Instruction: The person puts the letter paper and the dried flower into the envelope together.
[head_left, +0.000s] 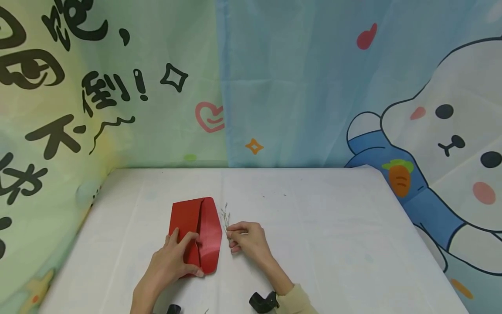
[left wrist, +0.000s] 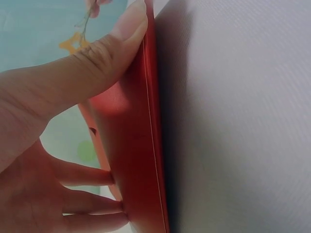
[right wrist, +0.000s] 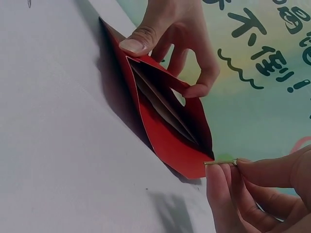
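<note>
A red envelope (head_left: 184, 220) lies on the white cloth with its flap (head_left: 209, 237) folded out to the right. My left hand (head_left: 169, 262) grips the envelope, thumb at the near edge and fingers across the front. From the right wrist view, the mouth gapes and a pale sheet (right wrist: 163, 109) shows inside. Just right of the flap, my right hand (head_left: 249, 240) pinches a thin dried sprig (head_left: 225, 216) between thumb and fingers, its branching top pointing away from me. In the right wrist view only the sprig's cut stem (right wrist: 219, 163) shows.
A white cloth covers the table (head_left: 333, 235). Tiny dark specks (head_left: 284, 195) lie toward the back, and a small bit of stem (head_left: 206, 311) at the front edge. A printed curtain (head_left: 294, 87) hangs behind. A black wrist-camera mount (head_left: 262, 302) sits by the right sleeve.
</note>
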### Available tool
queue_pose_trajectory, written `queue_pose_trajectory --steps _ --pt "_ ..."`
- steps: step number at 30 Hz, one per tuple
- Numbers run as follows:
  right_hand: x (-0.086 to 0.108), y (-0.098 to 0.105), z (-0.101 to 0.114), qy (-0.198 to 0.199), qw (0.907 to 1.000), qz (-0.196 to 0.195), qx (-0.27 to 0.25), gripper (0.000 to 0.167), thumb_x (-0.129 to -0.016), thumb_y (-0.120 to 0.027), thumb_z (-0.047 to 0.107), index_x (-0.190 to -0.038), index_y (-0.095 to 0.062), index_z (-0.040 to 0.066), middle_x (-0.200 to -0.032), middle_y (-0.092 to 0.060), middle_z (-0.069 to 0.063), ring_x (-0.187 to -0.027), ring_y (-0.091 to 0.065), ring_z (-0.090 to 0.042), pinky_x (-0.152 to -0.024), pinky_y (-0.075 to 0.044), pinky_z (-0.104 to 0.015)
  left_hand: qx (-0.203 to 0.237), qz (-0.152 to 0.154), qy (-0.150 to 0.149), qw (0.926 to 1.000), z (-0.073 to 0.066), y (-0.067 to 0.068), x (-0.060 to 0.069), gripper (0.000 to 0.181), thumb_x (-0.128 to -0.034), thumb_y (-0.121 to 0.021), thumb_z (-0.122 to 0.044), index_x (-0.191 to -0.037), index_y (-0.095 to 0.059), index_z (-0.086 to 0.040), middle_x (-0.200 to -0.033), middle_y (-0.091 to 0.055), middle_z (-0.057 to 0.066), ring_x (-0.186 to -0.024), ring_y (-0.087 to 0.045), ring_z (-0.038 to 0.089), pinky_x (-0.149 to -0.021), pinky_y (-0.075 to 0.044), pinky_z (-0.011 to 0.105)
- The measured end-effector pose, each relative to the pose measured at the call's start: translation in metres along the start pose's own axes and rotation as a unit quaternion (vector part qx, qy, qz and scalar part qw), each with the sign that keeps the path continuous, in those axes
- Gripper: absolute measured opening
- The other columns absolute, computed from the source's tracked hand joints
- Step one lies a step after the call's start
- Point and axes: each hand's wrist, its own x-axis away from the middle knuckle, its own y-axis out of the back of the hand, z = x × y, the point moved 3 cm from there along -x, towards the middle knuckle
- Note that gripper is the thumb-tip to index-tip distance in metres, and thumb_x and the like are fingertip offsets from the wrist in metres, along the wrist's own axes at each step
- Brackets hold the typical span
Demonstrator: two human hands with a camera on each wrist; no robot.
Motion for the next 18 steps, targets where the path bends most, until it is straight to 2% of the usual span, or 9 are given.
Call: queue_pose_trajectory --steps 11,18 --pt "-0.007 -0.016 0.000 0.001 0.9997 0.025 -0.008 0.017 -0.093 -0.071 0.002 -0.105 -0.073 -0.010 -0.086 -0.075 -0.021 -0.060 -0.070 -0.015 -0.060 -0.063 -0.039 0.003 -0.009 -0.017 0.9998 0.001 0.001 0.000 0.082 -0.0577 -0.098 -0.049 -0.126 -0.056 -0.031 -0.148 -0.042 0.033 -0.129 -0.048 0.062 -0.084 -0.053 0.069" --pt "-0.010 -0.030 0.000 -0.004 0.9994 0.033 -0.008 0.015 -0.093 -0.071 0.001 -0.104 -0.073 -0.009 -0.081 -0.074 -0.021 -0.060 -0.072 -0.019 -0.060 -0.063 -0.042 0.008 -0.007 -0.010 0.9999 0.001 0.002 0.001 0.080 -0.0590 -0.098 -0.049 -0.125 -0.057 -0.031 -0.147 -0.043 0.030 -0.126 -0.052 0.053 -0.082 -0.054 0.067"
